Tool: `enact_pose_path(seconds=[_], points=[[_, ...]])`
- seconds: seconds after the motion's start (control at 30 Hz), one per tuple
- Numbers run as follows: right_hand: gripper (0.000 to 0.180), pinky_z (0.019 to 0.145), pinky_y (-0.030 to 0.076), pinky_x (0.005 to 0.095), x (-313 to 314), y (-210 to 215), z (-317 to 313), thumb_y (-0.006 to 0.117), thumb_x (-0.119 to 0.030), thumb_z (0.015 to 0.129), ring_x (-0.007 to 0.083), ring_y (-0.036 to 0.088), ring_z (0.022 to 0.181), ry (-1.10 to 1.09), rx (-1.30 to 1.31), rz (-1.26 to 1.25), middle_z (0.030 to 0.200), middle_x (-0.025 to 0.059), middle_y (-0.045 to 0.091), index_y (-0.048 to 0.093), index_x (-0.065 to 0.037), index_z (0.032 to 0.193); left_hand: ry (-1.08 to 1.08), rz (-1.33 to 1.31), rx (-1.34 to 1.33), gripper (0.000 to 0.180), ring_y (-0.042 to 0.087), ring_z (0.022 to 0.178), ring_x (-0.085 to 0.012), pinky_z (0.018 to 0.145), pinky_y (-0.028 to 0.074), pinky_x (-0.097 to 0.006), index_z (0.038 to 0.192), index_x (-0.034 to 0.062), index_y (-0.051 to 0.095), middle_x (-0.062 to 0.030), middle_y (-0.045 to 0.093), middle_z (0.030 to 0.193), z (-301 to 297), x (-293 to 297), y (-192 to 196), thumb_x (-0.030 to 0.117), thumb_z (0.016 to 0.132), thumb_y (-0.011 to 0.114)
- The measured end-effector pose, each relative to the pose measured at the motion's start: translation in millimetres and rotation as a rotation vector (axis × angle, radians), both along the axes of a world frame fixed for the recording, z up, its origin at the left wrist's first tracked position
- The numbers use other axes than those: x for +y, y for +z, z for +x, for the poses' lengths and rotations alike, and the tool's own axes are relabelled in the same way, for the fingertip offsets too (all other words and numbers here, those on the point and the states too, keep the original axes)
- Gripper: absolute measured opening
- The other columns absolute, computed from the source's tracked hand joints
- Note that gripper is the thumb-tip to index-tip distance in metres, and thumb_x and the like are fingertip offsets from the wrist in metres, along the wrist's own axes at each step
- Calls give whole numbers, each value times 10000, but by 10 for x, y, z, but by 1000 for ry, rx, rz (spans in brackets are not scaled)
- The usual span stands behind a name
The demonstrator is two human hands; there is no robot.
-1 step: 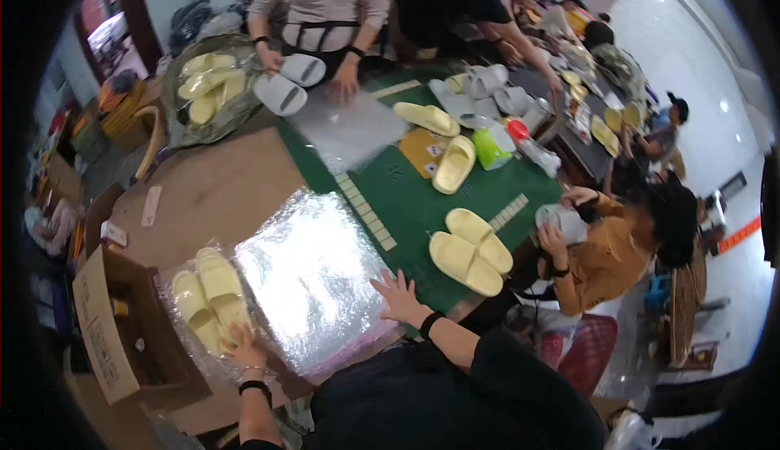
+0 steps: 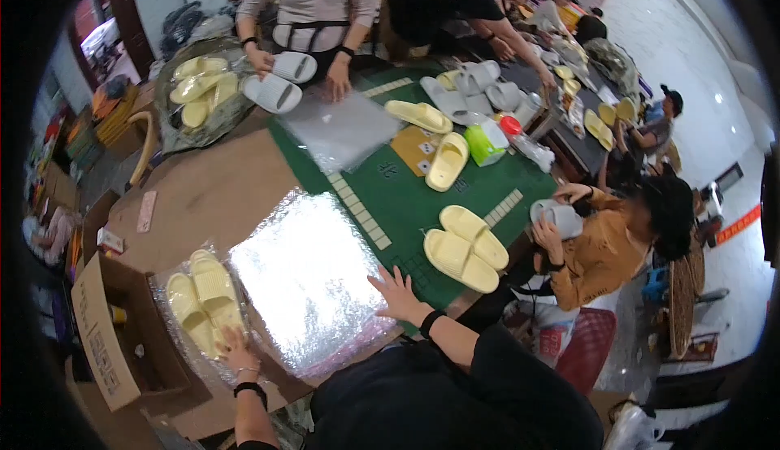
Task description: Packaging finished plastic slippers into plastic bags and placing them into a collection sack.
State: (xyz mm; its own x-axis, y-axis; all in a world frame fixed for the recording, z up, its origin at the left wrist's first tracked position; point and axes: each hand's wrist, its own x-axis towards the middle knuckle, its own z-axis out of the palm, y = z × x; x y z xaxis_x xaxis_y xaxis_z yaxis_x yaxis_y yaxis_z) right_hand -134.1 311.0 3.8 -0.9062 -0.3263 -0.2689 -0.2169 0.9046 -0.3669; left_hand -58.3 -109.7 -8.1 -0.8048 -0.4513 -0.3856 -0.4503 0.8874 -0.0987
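Brown cardboard [image 2: 215, 178] covers the left of the table and a green mat [image 2: 406, 234] the right. On the near left, beside an open box [image 2: 96, 332], lie yellow slippers [image 2: 191, 304] in clear film. The left hand [image 2: 237, 354] rests on their near end; whether it pinches the film I cannot tell. The right hand [image 2: 400, 297] is open, fingers spread, at the right edge of a shiny plastic stack [image 2: 296, 271]. Far right, a dark table [image 2: 587, 151] stands before a pale wall [image 2: 691, 68].
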Motion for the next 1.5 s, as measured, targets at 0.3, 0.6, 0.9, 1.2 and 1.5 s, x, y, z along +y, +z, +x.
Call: enact_pose_path(seconds=[0.3,0.6,0.9,1.2,1.5], points=[[379,936,290,448,1727,-106,14,577,-61,714,378,414,1013,-833,652,-28,1065,181,473,464,-15,1072,-141,-44,487,674,150,1293,-361,1039,115,-523,1357,83,260,-109,175,1428,18,768,143,82,749,551],[521,989,271,463,2174,-312,-187,602,-169,720,354,340,1183,-866,47,17,1256,148,416,436,-71,1204,-710,472,294,759,174,1288,-385,1044,172,-474,1340,77,279,-185,216,1395,327,1786,22,299,721,659],[149,792,335,452,1442,-336,-124,552,-92,725,320,432,962,-678,257,-5,1003,137,504,521,-47,864,-759,291,212,741,160,1280,-423,1062,180,-423,1335,40,266,-253,216,1370,187,1664,-278,275,746,649],[348,889,287,446,1353,-583,100,631,-114,695,312,398,1032,-672,428,15,1052,128,478,528,-52,1021,-646,485,230,550,205,1267,-407,1050,214,-418,1307,76,347,-233,272,1354,58,1696,-151,264,828,542],[369,908,280,461,1373,-557,94,608,-145,724,305,375,1082,-656,331,17,1089,123,456,502,-73,1070,-586,542,285,424,272,1239,-397,1020,274,-420,1257,88,423,-204,343,1320,45,1732,-105,183,848,487]])
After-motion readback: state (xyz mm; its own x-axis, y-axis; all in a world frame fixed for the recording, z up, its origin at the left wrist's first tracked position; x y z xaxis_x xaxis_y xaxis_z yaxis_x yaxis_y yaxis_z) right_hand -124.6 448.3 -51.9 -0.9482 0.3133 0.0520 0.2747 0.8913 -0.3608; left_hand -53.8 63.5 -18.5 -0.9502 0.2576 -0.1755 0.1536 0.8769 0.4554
